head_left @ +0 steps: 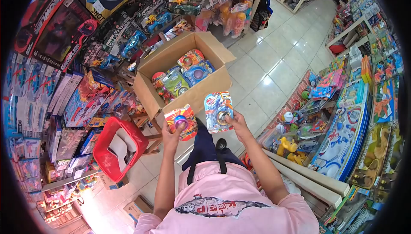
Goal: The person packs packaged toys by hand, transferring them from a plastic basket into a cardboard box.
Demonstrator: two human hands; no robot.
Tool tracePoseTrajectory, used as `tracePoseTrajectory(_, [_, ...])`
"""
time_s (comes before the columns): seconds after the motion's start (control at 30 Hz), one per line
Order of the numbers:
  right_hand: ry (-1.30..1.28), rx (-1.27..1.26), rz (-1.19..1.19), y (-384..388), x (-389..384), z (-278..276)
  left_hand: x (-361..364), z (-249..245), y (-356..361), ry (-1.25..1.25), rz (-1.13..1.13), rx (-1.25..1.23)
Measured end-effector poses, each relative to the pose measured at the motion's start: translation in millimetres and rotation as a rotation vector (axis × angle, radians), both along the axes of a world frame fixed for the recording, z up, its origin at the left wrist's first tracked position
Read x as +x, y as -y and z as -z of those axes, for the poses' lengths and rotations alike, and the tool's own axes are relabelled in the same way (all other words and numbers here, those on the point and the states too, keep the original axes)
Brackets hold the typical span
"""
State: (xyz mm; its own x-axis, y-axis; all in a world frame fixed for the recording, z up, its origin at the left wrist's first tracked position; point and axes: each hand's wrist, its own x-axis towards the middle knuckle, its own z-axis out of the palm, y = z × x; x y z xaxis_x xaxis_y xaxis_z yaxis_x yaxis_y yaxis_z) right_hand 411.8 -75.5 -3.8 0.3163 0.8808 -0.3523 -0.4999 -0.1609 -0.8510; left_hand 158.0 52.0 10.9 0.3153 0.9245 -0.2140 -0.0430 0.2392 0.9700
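My left hand (pixel 172 137) is closed on a red-and-yellow carded toy (pixel 186 113) with a round purple piece on its front, the thumb over that piece. My right hand (pixel 239 125) grips a blue-and-white carded toy (pixel 217 103) with a round metallic piece, the thumb resting near it. Both cards are held up side by side, apart from each other. Just beyond them stands an open cardboard box (pixel 201 92). Inside lie more carded toys, among them a blue one (pixel 198 74), a green one (pixel 174 82) and a red one (pixel 188 59).
A red plastic basket (pixel 102 150) with white pieces inside stands at the left, beside a wooden stool (pixel 153 144). Shelves of packaged toys line both sides; a yellow toy (pixel 286 146) sits at the right. Tiled floor (pixel 269 62) runs between them.
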Motion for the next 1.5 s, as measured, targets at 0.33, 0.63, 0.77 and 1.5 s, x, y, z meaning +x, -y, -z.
tracePoseTrajectory(0.33, [0.063,-0.074,0.075,-93.2,27.7,-9.5,42.1,-7.3,-131.2,0.174,-0.102,0.051])
tracePoseTrajectory(0.63, [0.187,-0.085,0.033,-187.6,47.7,-25.3,29.9,10.4,-172.8,0.081,-0.198,0.019])
tracePoseTrajectory(0.77, [0.322,-0.139,-0.108,-246.2,60.6,-15.3,25.5,25.1,-177.0,0.055,-0.316,-0.047])
tracePoseTrajectory(1.5, [0.394,-0.46,-0.067,-443.7,-1.2,176.9,29.0,25.4,-166.1,-0.087,-0.801,-0.197])
